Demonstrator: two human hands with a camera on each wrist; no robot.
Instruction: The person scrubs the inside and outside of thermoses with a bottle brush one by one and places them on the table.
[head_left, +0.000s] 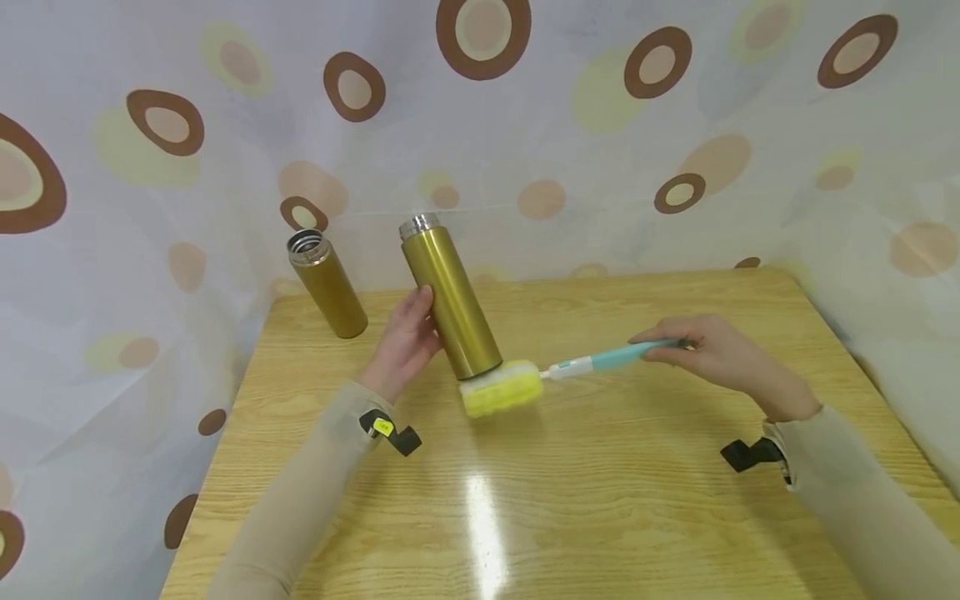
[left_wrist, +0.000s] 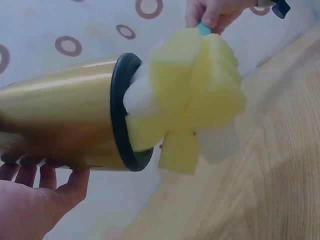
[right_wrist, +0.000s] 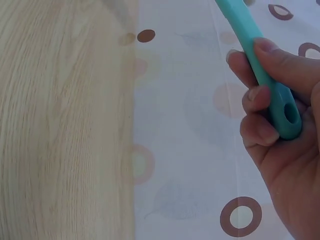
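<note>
My left hand (head_left: pixel 411 337) grips a gold thermos bottle (head_left: pixel 453 300) round its side and holds it tilted, silver neck up and dark base down to the right. In my right hand (head_left: pixel 708 354) is the teal handle of a bottle brush (head_left: pixel 618 357), pinched near its end; the handle's hanging hole shows in the right wrist view. The brush's yellow and white sponge head (head_left: pixel 504 390) lies right at the bottle's base. From the left wrist, the sponge (left_wrist: pixel 195 95) presses against the dark base ring (left_wrist: pixel 120 115), hiding most of the bottom.
A second gold bottle (head_left: pixel 330 287), uncapped and with a silver neck, stands upright at the table's back left. The wooden table (head_left: pixel 600 500) ends at a patterned curtain (head_left: pixel 510 133) behind and on both sides.
</note>
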